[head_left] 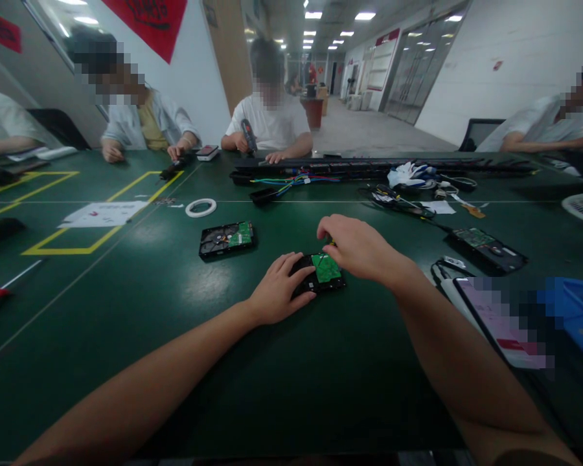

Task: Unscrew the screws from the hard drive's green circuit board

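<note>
A hard drive with a green circuit board lies on the table in front of me. My left hand grips its left part, fingers across the top and thumb along the near edge. Above the board's right side, my right hand is closed around a screwdriver. Only a thin shaft and a bit of yellow show; the hand hides most of the handle. The shaft points down at the board, though I cannot tell whether its tip sits in a screw. Another hard drive lies to the left, further back.
A third drive, a phone-like tablet and a blue bin are at right. Cables and gloves lie beyond. A tape roll, paper and a red-handled screwdriver are left. Co-workers sit opposite.
</note>
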A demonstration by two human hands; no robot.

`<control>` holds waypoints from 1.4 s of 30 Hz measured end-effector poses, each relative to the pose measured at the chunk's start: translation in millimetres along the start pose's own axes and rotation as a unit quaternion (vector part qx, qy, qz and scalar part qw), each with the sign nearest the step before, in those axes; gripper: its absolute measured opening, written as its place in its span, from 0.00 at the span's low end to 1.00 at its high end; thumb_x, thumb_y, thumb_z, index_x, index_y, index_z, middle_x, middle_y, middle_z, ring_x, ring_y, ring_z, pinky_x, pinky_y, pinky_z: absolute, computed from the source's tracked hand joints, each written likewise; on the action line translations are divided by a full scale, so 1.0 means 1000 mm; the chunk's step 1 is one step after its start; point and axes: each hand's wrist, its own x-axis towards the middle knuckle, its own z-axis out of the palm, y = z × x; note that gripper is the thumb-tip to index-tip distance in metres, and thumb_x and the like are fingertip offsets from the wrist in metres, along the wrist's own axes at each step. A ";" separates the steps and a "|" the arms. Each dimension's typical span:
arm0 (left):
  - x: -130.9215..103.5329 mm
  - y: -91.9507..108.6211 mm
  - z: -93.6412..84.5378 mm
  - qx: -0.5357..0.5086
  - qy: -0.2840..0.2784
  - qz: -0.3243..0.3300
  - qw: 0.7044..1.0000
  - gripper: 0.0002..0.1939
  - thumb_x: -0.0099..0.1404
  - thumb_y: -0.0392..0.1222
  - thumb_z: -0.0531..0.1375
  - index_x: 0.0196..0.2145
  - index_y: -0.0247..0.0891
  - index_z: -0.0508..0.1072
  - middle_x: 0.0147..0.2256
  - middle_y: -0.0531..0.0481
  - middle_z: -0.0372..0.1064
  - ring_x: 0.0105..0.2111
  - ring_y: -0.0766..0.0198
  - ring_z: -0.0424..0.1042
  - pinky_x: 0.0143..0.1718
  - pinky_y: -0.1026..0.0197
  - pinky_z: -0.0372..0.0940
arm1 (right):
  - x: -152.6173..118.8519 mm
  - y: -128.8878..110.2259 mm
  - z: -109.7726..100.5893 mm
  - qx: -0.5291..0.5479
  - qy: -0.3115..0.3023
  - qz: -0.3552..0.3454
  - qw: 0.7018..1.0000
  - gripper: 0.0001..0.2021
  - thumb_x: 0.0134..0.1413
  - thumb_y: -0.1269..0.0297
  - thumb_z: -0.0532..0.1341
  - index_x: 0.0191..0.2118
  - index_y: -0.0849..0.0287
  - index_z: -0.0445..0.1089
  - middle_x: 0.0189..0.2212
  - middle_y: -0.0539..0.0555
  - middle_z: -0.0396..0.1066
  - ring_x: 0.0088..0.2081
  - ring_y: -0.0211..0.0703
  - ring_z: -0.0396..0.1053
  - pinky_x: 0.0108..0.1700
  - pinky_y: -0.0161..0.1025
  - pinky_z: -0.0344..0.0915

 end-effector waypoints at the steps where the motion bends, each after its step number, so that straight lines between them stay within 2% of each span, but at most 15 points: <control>1: 0.000 0.000 0.000 0.001 -0.001 0.000 1.000 0.30 0.74 0.56 0.63 0.69 0.46 0.67 0.73 0.38 0.52 0.73 0.38 0.53 0.72 0.31 0.56 | 0.000 0.000 0.000 0.014 0.000 -0.018 1.000 0.09 0.62 0.73 0.63 0.47 0.58 0.70 0.49 0.58 0.76 0.48 0.50 0.74 0.47 0.42 0.63; 4: 0.000 0.000 0.000 0.001 0.000 0.001 1.000 0.30 0.75 0.56 0.63 0.69 0.46 0.67 0.73 0.38 0.52 0.73 0.38 0.53 0.72 0.32 0.55 | 0.000 -0.001 0.000 0.035 -0.005 -0.052 0.998 0.11 0.60 0.76 0.60 0.47 0.58 0.70 0.48 0.58 0.76 0.47 0.48 0.73 0.49 0.42 0.63; 6: 0.000 0.001 0.000 -0.002 0.001 0.002 1.000 0.30 0.75 0.56 0.63 0.69 0.46 0.67 0.73 0.39 0.52 0.73 0.38 0.53 0.72 0.32 0.55 | -0.001 -0.004 0.000 0.033 -0.006 -0.051 0.998 0.10 0.61 0.74 0.59 0.47 0.59 0.70 0.48 0.58 0.76 0.47 0.48 0.73 0.49 0.42 0.63; 9: -0.001 0.001 0.000 -0.005 0.004 0.003 1.000 0.30 0.75 0.56 0.63 0.69 0.47 0.67 0.73 0.40 0.52 0.73 0.38 0.53 0.72 0.31 0.56 | -0.001 -0.007 0.000 0.009 0.006 -0.015 1.000 0.08 0.68 0.67 0.58 0.49 0.59 0.69 0.48 0.60 0.76 0.46 0.50 0.73 0.47 0.43 0.64; 13: 0.000 0.000 0.000 -0.001 0.003 0.003 1.000 0.30 0.74 0.56 0.63 0.69 0.45 0.67 0.73 0.38 0.52 0.73 0.37 0.53 0.71 0.32 0.57 | 0.000 -0.006 0.003 -0.056 0.016 0.066 0.996 0.12 0.73 0.59 0.56 0.51 0.60 0.69 0.46 0.63 0.77 0.41 0.53 0.75 0.39 0.44 0.61; 16: 0.000 -0.001 0.000 0.002 0.001 0.004 1.000 0.31 0.74 0.56 0.63 0.69 0.46 0.67 0.72 0.38 0.53 0.72 0.38 0.54 0.71 0.31 0.57 | -0.001 0.000 0.003 -0.059 0.000 0.054 0.997 0.08 0.69 0.62 0.61 0.48 0.60 0.70 0.44 0.62 0.77 0.41 0.53 0.74 0.39 0.44 0.60; 20: 0.000 0.000 -0.001 0.007 -0.002 0.003 1.000 0.30 0.74 0.56 0.63 0.69 0.44 0.67 0.72 0.37 0.53 0.72 0.37 0.54 0.72 0.32 0.56 | -0.003 0.006 0.000 0.012 -0.002 -0.051 0.999 0.08 0.62 0.71 0.63 0.46 0.58 0.70 0.46 0.58 0.76 0.44 0.48 0.72 0.45 0.42 0.62; 22: 0.000 0.001 -0.002 0.004 -0.002 0.002 1.000 0.30 0.74 0.56 0.63 0.69 0.45 0.67 0.72 0.37 0.53 0.72 0.37 0.54 0.72 0.31 0.56 | -0.003 0.005 0.000 0.034 -0.005 -0.072 0.997 0.09 0.60 0.74 0.61 0.45 0.58 0.69 0.46 0.57 0.76 0.45 0.47 0.71 0.46 0.42 0.61; 36: 0.000 0.002 -0.002 0.000 -0.003 -0.002 1.000 0.30 0.74 0.56 0.63 0.69 0.46 0.67 0.73 0.39 0.53 0.73 0.38 0.53 0.72 0.32 0.56 | 0.008 -0.002 0.016 0.081 0.071 0.021 0.994 0.13 0.62 0.69 0.59 0.52 0.59 0.63 0.48 0.61 0.75 0.44 0.50 0.72 0.47 0.46 0.63; 42: 0.000 0.001 -0.002 -0.002 -0.006 -0.003 1.000 0.30 0.74 0.56 0.63 0.69 0.46 0.67 0.73 0.39 0.52 0.73 0.37 0.53 0.72 0.31 0.55 | 0.011 0.003 0.018 0.074 0.076 0.031 0.994 0.10 0.63 0.67 0.58 0.49 0.58 0.64 0.45 0.60 0.76 0.42 0.50 0.72 0.46 0.45 0.62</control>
